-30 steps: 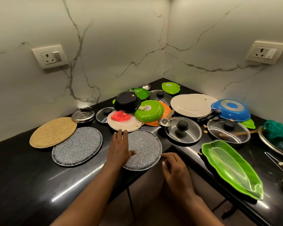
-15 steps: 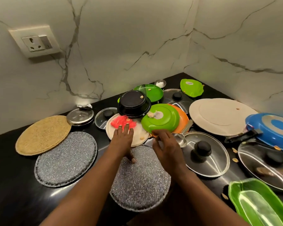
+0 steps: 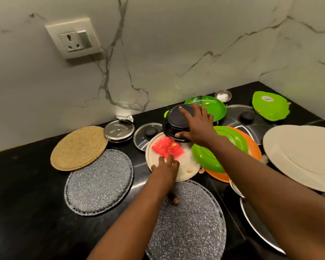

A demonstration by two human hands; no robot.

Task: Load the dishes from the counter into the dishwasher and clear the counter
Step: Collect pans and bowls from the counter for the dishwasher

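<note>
— What was nearest you on the worktop (image 3: 26, 203)?

— A grey speckled mat (image 3: 188, 222) at the front edge, a second grey mat (image 3: 99, 182) to its left, and a tan mat (image 3: 79, 147) behind that. The left hand (image 3: 165, 171) lay flat across the near rim of the cream plate (image 3: 186, 166), fingers stretched toward a red scrap (image 3: 167, 148) lying on it, thumb trailing back over the mat. Pressing, not gripping anything.

— And the right hand?

— Further in. The right hand (image 3: 197, 124) was spread over the upturned black bowl (image 3: 176, 122), thumb at its lower rim, fingers draped over the base. It was touching the bowl, but I couldn't tell whether the grasp had closed. The bowl sat partly on the cream plate's far edge, just beside a green plate (image 3: 219, 147) stacked on an orange plate (image 3: 251, 145).

— How would that bowl handle?

— Light and stiff, I'd judge, probably plastic. Smooth sides, so a pinch at the rim, thumb under and fingers on top, looked safest. Dragging it might smear the red scrap or scatter the crumbs.

— Behind that?

— A small glass lid (image 3: 148, 134) and a steel lid (image 3: 118, 130) left of the bowl. A second green plate (image 3: 206, 107) was beyond it, with a larger glass lid (image 3: 246, 117) and a green leaf dish (image 3: 270, 107) toward the corner. A big cream platter (image 3: 304, 156) sat at the right. The glass lids were the fragile ones; best lifted by their knobs. No dishwasher in sight.
</note>
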